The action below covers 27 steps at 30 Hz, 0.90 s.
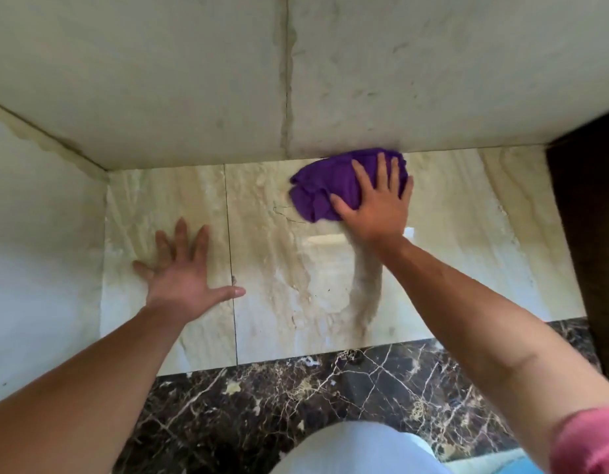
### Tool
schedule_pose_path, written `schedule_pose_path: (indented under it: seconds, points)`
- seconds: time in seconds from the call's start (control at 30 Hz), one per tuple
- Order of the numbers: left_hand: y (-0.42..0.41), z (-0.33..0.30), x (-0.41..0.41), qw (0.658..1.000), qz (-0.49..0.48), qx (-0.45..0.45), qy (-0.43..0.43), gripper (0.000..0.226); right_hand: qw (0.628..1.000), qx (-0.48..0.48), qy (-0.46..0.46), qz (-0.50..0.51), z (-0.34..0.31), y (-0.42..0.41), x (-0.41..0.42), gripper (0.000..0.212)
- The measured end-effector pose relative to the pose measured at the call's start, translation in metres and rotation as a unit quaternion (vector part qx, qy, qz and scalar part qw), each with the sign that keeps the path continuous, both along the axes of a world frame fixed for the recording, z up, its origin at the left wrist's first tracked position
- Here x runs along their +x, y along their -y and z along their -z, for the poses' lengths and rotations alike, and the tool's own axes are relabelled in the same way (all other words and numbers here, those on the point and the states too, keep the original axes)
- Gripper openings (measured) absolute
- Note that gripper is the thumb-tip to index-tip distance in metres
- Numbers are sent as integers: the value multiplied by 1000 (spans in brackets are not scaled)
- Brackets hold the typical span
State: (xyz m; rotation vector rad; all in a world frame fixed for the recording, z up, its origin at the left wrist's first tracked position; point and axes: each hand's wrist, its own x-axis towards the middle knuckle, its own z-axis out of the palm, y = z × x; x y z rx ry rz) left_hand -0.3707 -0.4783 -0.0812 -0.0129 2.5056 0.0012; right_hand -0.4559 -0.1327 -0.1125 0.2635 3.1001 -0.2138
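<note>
Purple cloth (316, 193) lies bunched on the beige floor tiles (467, 234), pushed right up against the foot of the back wall (159, 80), a little right of that wall's vertical joint.

The back wall is pale stone-look tile with stains along its seam. A second pale wall (39, 234) closes the left side and meets it in a corner. A dark wooden panel (590, 217) stands at the right edge. The floor tiles are glossy and streaked in cream and tan. A strip of dark brown marble (262, 405) with white veins borders them on the near side. A thin dark joint (230, 251) runs between two of the beige tiles.

The right hand (375, 206) lies flat on the near right part of the cloth, its grip apart, fingers straight and spread, pressing down. A pink sleeve (590, 443) shows at that arm's upper end. The left hand (183, 278) rests palm down on bare tile well to the left of the cloth, grip apart too, its thumb tip reaching the joint.
</note>
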Motion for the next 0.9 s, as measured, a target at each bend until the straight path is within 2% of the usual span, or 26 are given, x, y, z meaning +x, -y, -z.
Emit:
schedule_pose_path:
  seconds: [0.1,0.2,0.27,0.43,0.57,0.63,0.73,0.8,0.9]
  points:
    - [2,4,3,1000,-12,1,-8,134,990,8,20,138,0,-47,-12,89]
    - [3,7,6,1000,-14,10,-8,133,978,-14,28,207,3,-28,-19,92]
    - [4,8,7,1000,-24,12,-12,133,976,-33,24,213,5,15,-21,92]
    - [6,4,12,998,-37,32,-34,128,993,-62,21,99,5,150,-11,91]
    - [6,3,54,987,-150,18,-52,123,997,-48,54,-16,7,237,-2,90]
    - [5,4,77,984,-168,30,-53,117,996,-39,68,-49,7,260,0,90]
    - [18,0,97,990,-130,24,-52,108,990,-22,88,-108,3,277,1,88]
    - [29,-6,115,988,-141,18,-53,106,986,0,92,-142,3,284,6,88]
    - [49,-25,137,986,-163,19,-37,109,983,-19,113,-142,-8,284,6,92]
